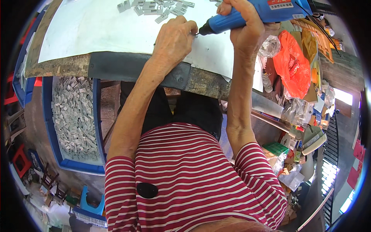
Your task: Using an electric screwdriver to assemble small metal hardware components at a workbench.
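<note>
My right hand (247,27) is wrapped round a blue electric screwdriver (232,21), held almost level with its dark tip pointing left. That tip meets the fingertips of my left hand (176,38), which are pinched together over the white table sheet (104,31). Whatever lies in the pinch is mostly covered by the fingers; only a tiny bit shows at the tool's tip. Just beyond my left hand lie several small grey metal blocks (149,5), shaped like pencil sharpeners, loosely scattered on the sheet.
A blue-rimmed tray (49,127) full of similar small grey pieces stands below the table edge at the left. A dark strip (116,65) covers part of the worn wooden edge. On the right are a red plastic bag (291,63), clear bags and a black cable (319,29).
</note>
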Motion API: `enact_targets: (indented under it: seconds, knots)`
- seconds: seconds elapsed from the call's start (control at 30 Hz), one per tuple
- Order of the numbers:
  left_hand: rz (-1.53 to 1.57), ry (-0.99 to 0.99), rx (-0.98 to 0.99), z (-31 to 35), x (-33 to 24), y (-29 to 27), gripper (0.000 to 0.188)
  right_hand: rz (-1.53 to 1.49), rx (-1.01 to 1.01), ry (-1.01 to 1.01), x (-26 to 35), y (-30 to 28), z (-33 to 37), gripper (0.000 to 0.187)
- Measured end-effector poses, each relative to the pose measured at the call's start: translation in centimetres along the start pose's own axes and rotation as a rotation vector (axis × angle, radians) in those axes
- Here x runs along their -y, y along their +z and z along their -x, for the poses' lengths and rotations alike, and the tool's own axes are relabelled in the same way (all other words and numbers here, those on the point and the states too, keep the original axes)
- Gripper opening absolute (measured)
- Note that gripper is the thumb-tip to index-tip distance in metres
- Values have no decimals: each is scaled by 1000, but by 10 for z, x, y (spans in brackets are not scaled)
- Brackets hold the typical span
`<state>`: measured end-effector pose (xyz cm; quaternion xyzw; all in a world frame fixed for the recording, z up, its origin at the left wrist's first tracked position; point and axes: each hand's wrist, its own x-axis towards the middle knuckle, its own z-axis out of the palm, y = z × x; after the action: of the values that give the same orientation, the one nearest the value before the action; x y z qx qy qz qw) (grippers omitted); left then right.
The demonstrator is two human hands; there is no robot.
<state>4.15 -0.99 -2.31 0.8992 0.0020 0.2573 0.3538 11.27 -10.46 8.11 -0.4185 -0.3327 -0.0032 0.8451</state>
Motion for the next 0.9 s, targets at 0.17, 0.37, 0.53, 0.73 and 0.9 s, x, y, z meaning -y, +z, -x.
enact_targets:
  seconds: [0.17, 0.37, 0.53, 0.73, 0.9]
  knots:
    - [-3, 15, 9, -3, -2, 2, 10, 339, -71, 1, 5, -3, -1, 15]
    - [-4, 9, -7, 2, 3, 0, 9, -383, 41, -11, -8, -6, 0, 17]
    - [2, 26, -10, 1, 3, 3, 10, -486, -21, 52, -7, -10, 1, 19]
    - [29, 16, 4, 0, 0, 2, 11, 255, -123, 37, 20, 1, 4, 18]
    - [45, 28, 5, 0, -1, -2, 13, 216, -109, 55, 22, -1, 4, 15]
